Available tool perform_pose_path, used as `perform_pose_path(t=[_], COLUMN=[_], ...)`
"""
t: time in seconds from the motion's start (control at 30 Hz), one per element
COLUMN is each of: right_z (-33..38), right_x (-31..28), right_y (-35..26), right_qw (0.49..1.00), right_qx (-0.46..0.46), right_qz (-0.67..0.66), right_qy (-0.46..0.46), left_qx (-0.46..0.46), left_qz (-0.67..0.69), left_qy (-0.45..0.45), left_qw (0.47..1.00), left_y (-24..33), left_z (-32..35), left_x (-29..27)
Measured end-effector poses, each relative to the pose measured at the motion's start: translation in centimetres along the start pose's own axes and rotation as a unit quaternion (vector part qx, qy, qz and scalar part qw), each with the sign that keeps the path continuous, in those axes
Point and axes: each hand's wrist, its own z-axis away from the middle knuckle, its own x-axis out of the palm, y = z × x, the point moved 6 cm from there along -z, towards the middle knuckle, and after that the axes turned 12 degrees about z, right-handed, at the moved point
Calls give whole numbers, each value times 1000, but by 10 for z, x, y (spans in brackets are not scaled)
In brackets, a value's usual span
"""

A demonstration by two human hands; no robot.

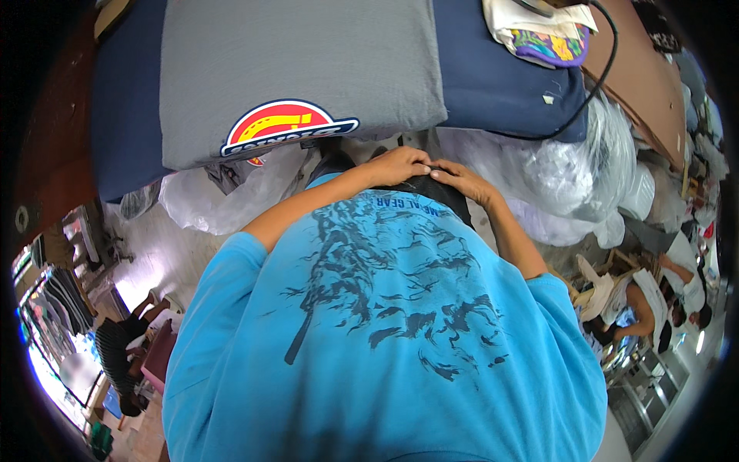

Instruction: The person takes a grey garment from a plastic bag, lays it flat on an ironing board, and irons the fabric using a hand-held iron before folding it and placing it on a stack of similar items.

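Observation:
I look down my own bright blue printed T-shirt (pixel 385 323). My left hand (pixel 396 165) and my right hand (pixel 464 182) meet at my waist, fingertips touching. Both pinch the top edge of a black garment (pixel 450 202) there, of which only a narrow strip shows. Just beyond my hands a grey T-shirt (pixel 300 69) with a red, yellow and blue emblem (pixel 286 125) lies flat on a dark blue padded table (pixel 123 100).
Clear plastic bags (pixel 570 169) bulge under the table edge. A black cable (pixel 608 61) and a colourful cloth (pixel 550 38) lie at the table's far right. People sit at lower left (pixel 119 350) and at right (pixel 639 304).

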Motion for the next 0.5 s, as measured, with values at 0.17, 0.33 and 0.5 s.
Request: perform_pose_path(t=[0.17,0.33,0.5], right_z=[1,-31,-36], right_x=[2,13,5], right_y=[2,9,5], right_qw=[998,999,1000], right_qx=[15,26,1], right_qz=[-53,-20,-28], right_qy=[-6,-28,-10], left_qx=[-3,-12,-81], left_qz=[-6,-139,-24], left_qy=[2,29,71], left_qw=[1000,990,994], left_y=[3,-15,-32], left_z=[1,32,84], left_x=[-1,-31,-50])
